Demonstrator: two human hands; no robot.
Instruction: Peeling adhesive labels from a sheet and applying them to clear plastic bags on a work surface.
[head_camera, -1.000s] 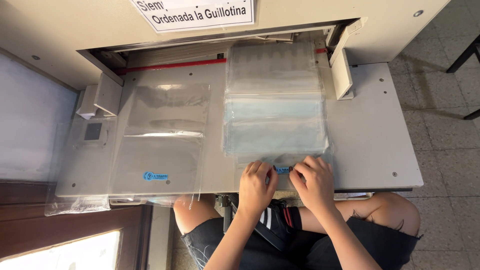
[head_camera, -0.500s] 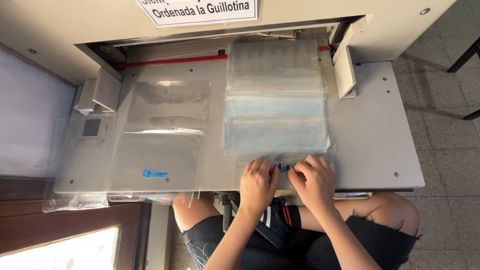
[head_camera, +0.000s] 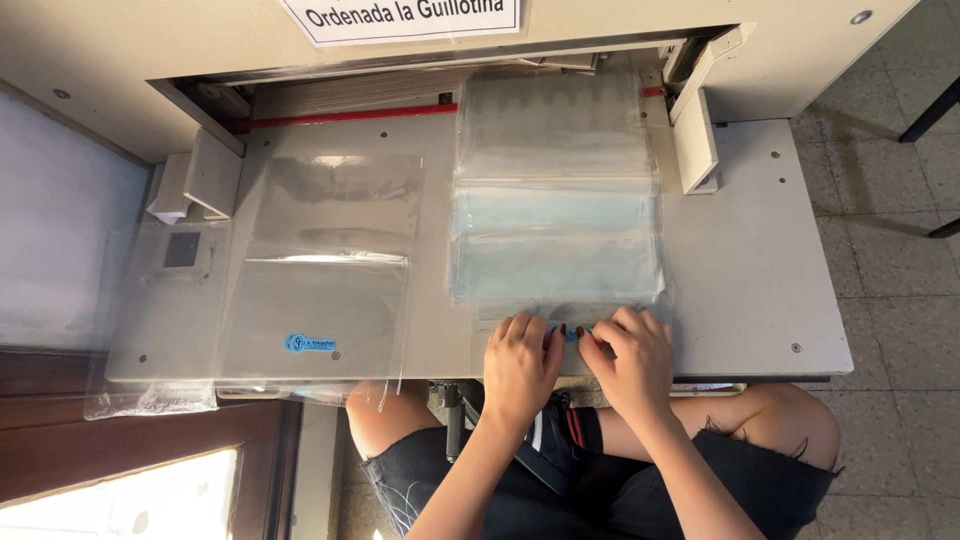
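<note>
Pinching at a small blue label (head_camera: 570, 333) between fingertips, left hand (head_camera: 520, 362) and right hand (head_camera: 628, 358) side by side, equally near. Lying just beyond the knuckles, stack of clear bags (head_camera: 556, 190), long axis running away toward the red line (head_camera: 345, 116); off left, loose clear bags (head_camera: 325, 270).

Pale greys, clear film and one red line

The desk (head_camera: 760, 250) is matt light grey; the stack of bags (head_camera: 556, 200) on it is clear with a faint blue-green tint, and the flat sheet (head_camera: 330, 270) beside it is colourless but for a small blue oval sticker (head_camera: 309, 343). A red strip (head_camera: 345, 115) runs along the back. The sign (head_camera: 400, 15) is white with black lettering. The shorts (head_camera: 600, 490) are black, the floor tiles (head_camera: 890, 290) speckled grey.
</note>
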